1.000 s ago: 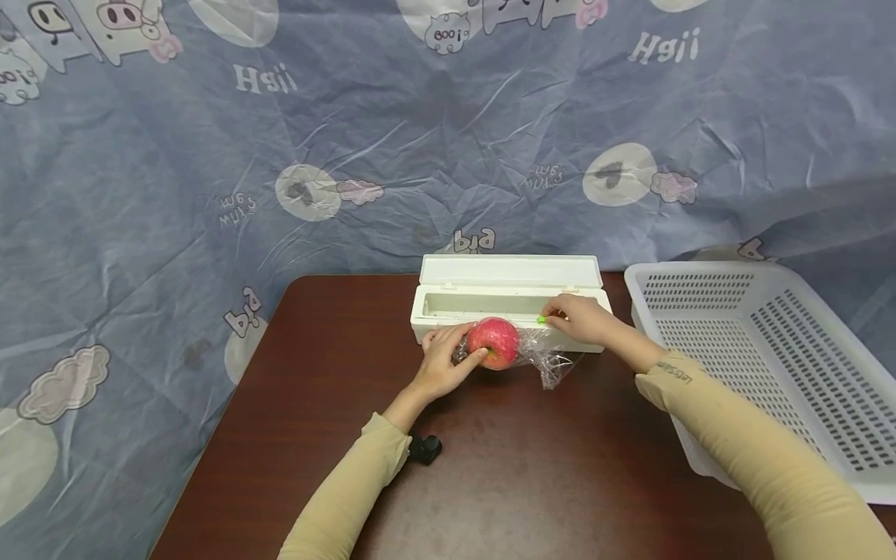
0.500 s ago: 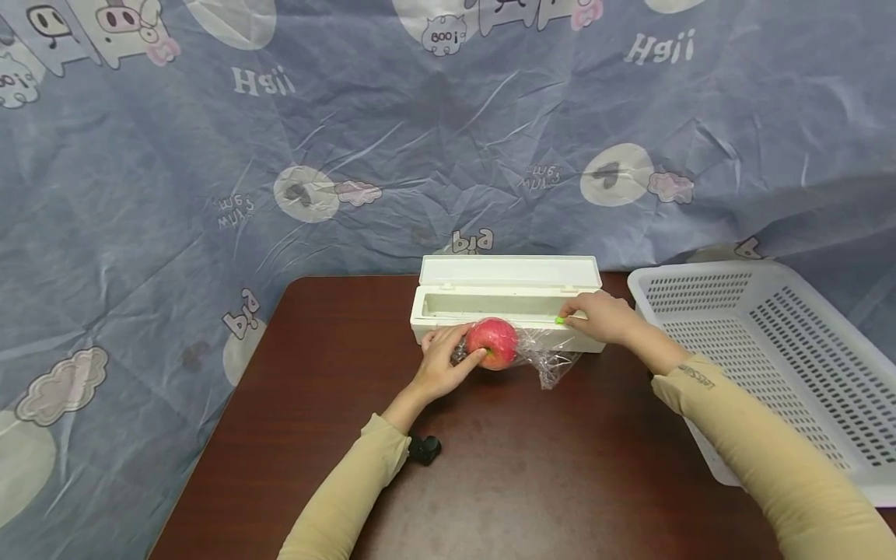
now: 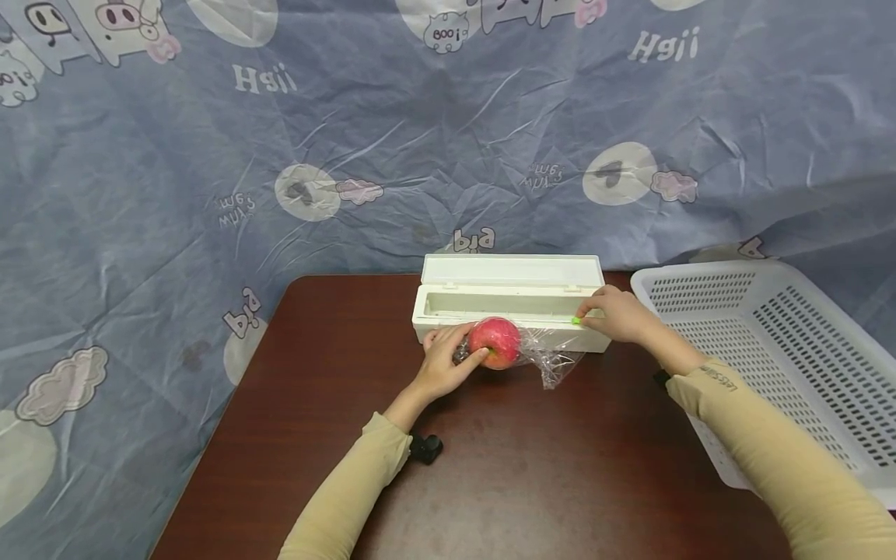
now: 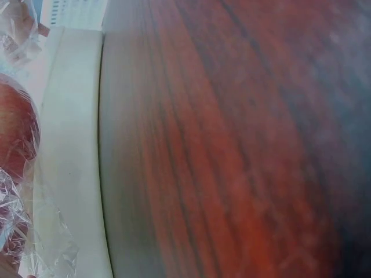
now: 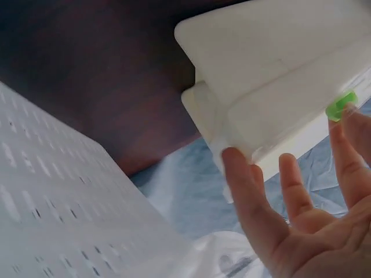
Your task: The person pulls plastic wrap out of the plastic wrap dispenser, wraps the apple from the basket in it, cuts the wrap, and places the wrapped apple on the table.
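Note:
A red apple in clear plastic wrap is against the front of a long white cling film dispenser, whose lid stands raised. My left hand holds the apple from its left side, thumb on the front near the stem. At the dispenser's front edge, toward its right end, my right hand pinches a small green slide cutter between thumb and index finger. In the right wrist view the other fingers extend apart beside the dispenser. Only part of the apple appears in the left wrist view.
A white perforated plastic basket stands on the right, close to my right forearm. The dark brown wooden table lies under everything. Behind it hangs a blue printed cloth. A small black device is at my left wrist.
My right hand has moved rightward along the dispenser's front edge, taking the green slide cutter toward the right end. The left hand and the apple have stayed in place.

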`<state>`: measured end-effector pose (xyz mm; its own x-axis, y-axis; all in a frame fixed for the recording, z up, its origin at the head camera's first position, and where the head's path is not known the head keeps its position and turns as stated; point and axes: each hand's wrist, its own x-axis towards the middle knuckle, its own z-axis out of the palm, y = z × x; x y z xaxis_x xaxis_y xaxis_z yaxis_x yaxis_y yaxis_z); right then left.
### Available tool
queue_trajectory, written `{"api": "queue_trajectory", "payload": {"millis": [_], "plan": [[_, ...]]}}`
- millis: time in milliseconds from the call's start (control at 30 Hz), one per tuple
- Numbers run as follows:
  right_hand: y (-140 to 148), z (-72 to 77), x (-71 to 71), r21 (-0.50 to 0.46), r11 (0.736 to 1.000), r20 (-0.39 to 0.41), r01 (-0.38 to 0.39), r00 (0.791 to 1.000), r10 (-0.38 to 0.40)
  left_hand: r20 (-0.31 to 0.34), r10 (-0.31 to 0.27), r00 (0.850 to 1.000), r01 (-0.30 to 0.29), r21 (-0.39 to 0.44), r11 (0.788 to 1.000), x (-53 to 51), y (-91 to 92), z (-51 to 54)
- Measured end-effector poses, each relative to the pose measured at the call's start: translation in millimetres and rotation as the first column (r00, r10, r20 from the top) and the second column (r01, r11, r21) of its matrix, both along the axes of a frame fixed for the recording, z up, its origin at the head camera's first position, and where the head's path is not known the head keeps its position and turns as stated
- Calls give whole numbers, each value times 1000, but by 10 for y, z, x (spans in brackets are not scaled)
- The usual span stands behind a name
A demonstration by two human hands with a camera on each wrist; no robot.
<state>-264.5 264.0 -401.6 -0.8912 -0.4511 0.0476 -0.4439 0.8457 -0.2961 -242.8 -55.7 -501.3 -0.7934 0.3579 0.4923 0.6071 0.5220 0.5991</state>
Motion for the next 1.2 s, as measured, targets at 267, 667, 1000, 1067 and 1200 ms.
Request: {"api": "queue_trajectory", "payload": {"millis": [267,667,1000,1067,1200], "plan": [[143,-29,-18,-62,997,-15,-51,999,50,-1,15,1000,-15,-8,1000,1,-9,5],[315,-113,-70,-152,971,-104,-187,980,172,21,11,1000,-11,-8,1000,16,17,34],[432,-188,-53,-206,962,-117,-182,980,160,31,9,999,-8,-16,1000,25,30,46],[444,-190,-37,-209,963,-119,-171,982,149,34,8,999,-7,-20,1000,32,35,56],[459,-181,10,-178,974,-155,-139,982,112,31,5,1000,-4,-24,1000,41,41,64]]}}
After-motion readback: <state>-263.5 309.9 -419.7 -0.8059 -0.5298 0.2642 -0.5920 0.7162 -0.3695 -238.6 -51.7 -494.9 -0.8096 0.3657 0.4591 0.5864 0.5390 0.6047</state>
